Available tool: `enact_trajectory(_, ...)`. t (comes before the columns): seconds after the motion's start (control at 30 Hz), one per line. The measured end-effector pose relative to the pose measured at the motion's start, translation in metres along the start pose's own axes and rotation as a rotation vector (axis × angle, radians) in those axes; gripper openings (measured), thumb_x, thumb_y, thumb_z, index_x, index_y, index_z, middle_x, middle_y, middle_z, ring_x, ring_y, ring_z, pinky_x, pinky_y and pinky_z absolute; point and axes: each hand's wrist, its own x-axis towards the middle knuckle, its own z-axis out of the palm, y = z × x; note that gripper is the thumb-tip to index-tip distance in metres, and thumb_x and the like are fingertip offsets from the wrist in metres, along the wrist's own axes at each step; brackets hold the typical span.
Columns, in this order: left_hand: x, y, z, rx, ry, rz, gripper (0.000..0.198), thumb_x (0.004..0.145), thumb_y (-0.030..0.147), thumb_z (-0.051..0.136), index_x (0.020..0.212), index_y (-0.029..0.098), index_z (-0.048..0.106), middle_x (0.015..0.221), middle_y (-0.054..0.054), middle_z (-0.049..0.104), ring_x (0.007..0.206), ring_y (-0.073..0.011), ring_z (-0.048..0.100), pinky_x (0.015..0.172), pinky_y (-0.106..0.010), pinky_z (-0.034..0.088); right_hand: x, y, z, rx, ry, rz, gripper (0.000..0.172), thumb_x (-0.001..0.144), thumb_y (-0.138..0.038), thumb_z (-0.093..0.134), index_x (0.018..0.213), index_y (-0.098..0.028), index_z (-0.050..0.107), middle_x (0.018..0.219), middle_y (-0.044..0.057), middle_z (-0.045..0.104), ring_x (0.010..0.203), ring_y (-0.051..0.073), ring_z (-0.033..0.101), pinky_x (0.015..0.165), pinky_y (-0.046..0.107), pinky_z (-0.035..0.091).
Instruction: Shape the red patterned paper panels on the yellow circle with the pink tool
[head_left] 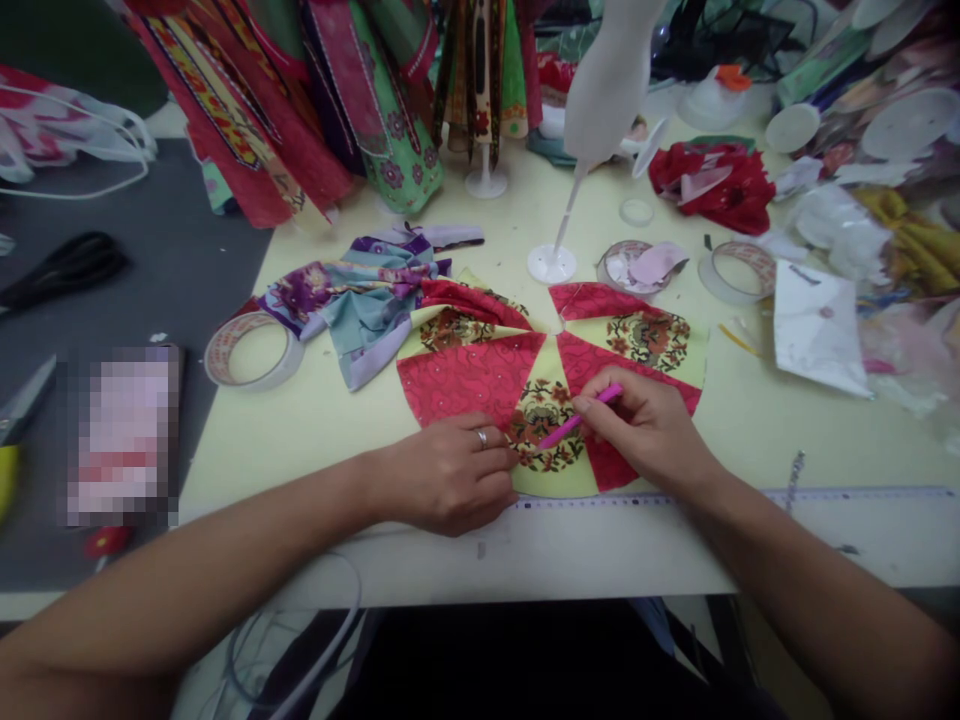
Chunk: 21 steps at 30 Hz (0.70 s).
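A fan-shaped piece of patchwork cloth (480,375), with red and pale yellow flowered wedges, lies flat on the yellowish table (322,430). My left hand (450,475), a ring on one finger, presses down on the cloth's near edge with curled fingers. My right hand (649,430) grips a thin pink tool (579,418) like a pen, its tip resting on the flowered yellow wedge in the middle. A clear ruler (862,494) runs along the table's front edge under my right wrist.
A tape roll (253,350) sits left of the cloth, two more tape rolls (739,270) behind it. Purple and blue fabric (360,300) lies bunched at the left. A white doll stand (553,262), hanging small garments (315,100), black scissors (67,265) and cluttered scraps surround the work.
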Motion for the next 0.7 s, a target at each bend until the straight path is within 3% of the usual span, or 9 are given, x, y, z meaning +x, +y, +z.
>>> enact_trajectory(0.7, -0.0002, -0.0001, 0.0004, -0.024, 0.031, -0.004, 0.018, 0.083, 0.018, 0.049, 0.064, 0.016, 0.05, 0.071, -0.005, 0.062, 0.07, -0.0144, 0.057, 0.073, -0.03, 0.047, 0.006, 0.0062, 0.0059, 0.023, 0.021, 0.064, 0.031, 0.081, -0.045, 0.054, 0.068, -0.017, 0.052, 0.053, -0.002, 0.052, 0.045, 0.008, 0.045, 0.042, 0.02, 0.033)
